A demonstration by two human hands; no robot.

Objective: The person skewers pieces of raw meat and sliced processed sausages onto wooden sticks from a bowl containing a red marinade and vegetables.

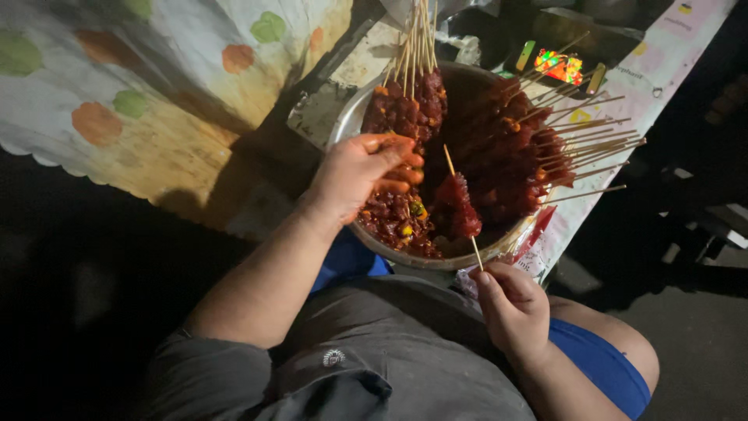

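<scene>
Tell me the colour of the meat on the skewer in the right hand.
Dark red meat, seen in the head view.

skewer bundle (413, 47): tips cut off at top | right surroundings: dark

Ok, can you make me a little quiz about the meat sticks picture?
1. True or false: the right hand holds a bamboo skewer with meat on it.
2. Where is the left hand? A) inside the metal bowl B) on the flowered cloth
3. Fill in: finished skewers lean against the bowl's ___ rim.
Key: 1 true; 2 A; 3 right.
</scene>
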